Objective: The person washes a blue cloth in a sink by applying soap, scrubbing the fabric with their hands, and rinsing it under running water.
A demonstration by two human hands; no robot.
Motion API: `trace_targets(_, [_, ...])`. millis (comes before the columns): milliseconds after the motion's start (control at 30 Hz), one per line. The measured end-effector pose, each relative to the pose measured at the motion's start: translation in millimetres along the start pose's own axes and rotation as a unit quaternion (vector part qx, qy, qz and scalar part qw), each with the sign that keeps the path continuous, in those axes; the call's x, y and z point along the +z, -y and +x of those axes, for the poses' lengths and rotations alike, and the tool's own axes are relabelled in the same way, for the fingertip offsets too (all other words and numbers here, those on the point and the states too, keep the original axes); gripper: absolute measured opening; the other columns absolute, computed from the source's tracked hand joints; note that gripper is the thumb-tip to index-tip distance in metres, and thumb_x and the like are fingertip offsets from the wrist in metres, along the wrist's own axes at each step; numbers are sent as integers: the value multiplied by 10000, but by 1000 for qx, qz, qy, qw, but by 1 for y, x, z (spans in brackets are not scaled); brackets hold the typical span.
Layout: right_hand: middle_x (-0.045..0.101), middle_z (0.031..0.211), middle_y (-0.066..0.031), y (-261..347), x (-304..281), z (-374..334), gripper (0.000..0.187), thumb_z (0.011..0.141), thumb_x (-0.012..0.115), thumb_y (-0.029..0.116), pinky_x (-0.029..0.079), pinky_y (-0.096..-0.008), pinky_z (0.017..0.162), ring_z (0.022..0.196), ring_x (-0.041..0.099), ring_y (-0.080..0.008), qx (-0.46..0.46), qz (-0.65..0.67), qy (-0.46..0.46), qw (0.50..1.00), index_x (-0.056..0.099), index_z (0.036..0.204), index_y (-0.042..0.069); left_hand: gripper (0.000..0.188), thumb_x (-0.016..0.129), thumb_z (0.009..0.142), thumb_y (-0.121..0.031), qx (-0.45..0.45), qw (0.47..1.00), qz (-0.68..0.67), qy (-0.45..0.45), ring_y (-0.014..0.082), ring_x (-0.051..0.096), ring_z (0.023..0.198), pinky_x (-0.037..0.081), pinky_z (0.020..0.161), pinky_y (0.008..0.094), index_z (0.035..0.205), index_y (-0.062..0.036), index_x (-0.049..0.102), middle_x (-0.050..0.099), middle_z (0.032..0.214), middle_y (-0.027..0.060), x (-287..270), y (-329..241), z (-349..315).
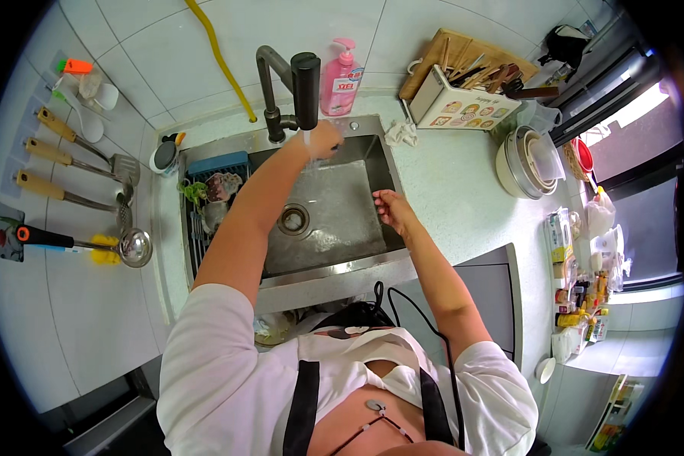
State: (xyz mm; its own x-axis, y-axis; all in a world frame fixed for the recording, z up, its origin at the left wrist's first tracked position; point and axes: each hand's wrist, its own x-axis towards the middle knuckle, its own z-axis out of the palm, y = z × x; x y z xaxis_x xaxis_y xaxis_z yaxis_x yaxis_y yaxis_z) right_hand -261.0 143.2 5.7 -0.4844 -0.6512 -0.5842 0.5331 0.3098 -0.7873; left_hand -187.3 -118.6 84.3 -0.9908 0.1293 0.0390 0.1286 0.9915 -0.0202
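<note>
My left hand (324,141) is under the black faucet (305,91), above the far part of the steel sink (334,267). Water runs past its wrist. The fingers are bent and partly hidden, and a small dark bit shows beside them; what it is I cannot make out. Over the sink's right edge, my right hand (394,210) hangs with loosely curled fingers slightly apart and nothing in them. A round drain (294,219) lies in the wet basin between my arms.
A dark rack (197,237) with green leaves sits at the sink's left. Behind stands a pink pump bottle (343,80); a white cloth (401,134) lies on the counter. A utensil holder (463,102) and stacked bowls (526,163) are right. Ladles and spatulas (121,167) hang left.
</note>
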Motion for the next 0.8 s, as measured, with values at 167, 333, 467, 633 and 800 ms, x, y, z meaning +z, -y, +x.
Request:
trace_targets(167, [499,609,52,5,15,-3,207,878,431,271,294,-167,353,475,412,-43,31,37,-1,999,539,771,129,251,565,687,-289,-192,964,-154,-99,316,578,722,456,648,418,778,-56,585,579,725,164,7,2,-6])
trace_targets(333, [455,567,49,17,33,14,255,879,431,314,256,-186,344,448,376,-56,62,118,17,991,484,703,137,258,551,709,-308,-268,945,-140,-125,323,575,719,455,630,413,778,-61,579,579,722,161,-32,-29,-45])
trace_targets(467, [385,537,54,37,76,31,269,874,451,341,231,-186,344,434,328,-54,75,207,123,968,452,696,139,234,567,729,-284,-311,920,-166,-173,305,555,748,446,664,377,838,-78,575,556,758,131,-22,-33,-89])
trace_targets(633, [346,525,47,58,143,51,256,878,446,324,208,-167,327,420,298,-49,109,332,367,862,453,705,136,194,573,755,-234,-416,820,-228,-321,298,531,806,432,691,372,847,-63,564,507,885,114,6,-65,-157])
trace_targets(800, [282,479,48,65,185,87,259,860,465,313,200,-179,321,391,280,-59,140,384,473,781,449,672,134,172,547,787,-189,-457,762,-252,-383,300,510,838,408,722,358,861,-34,551,490,890,115,8,-83,-196])
